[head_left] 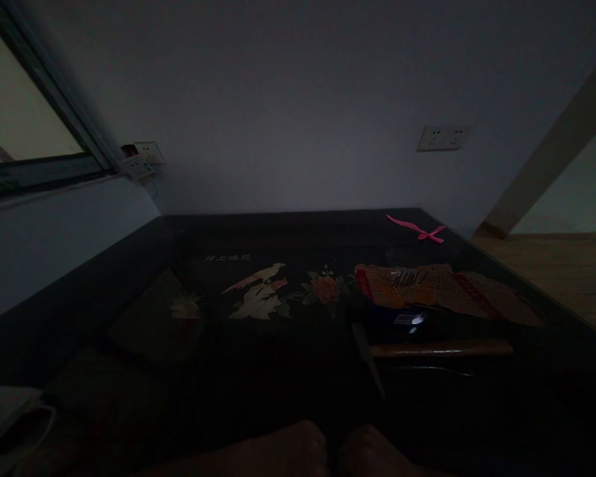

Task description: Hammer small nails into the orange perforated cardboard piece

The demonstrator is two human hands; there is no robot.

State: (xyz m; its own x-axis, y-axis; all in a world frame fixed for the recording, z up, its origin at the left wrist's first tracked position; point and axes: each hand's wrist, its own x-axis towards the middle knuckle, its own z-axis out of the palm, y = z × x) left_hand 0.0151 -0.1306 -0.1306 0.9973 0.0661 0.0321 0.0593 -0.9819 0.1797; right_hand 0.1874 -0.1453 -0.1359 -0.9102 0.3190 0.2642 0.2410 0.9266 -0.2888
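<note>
The scene is very dim. My left hand (pixel 283 454) and my right hand (pixel 372 456) show only as two rounded shapes side by side at the bottom edge, over the near part of a dark table (pixel 278 232). Their fingers cannot be made out, and nothing shows in either hand. Just beyond my right hand lies a hammer (pixel 442 348) with a wooden handle and its dark head to the left. The tabletop carries an inlaid picture of a pale bird (pixel 258 291) and a pink flower (pixel 325 288).
An orange patterned paper packet (pixel 427 286) lies over a blue item (pixel 402 319) at the right. A pink ribbon (pixel 420 230) sits at the far right corner. Wall sockets (pixel 442 138) hang behind. A white object (pixel 4 411) rests at the near left, and a window (pixel 20 126) is at upper left.
</note>
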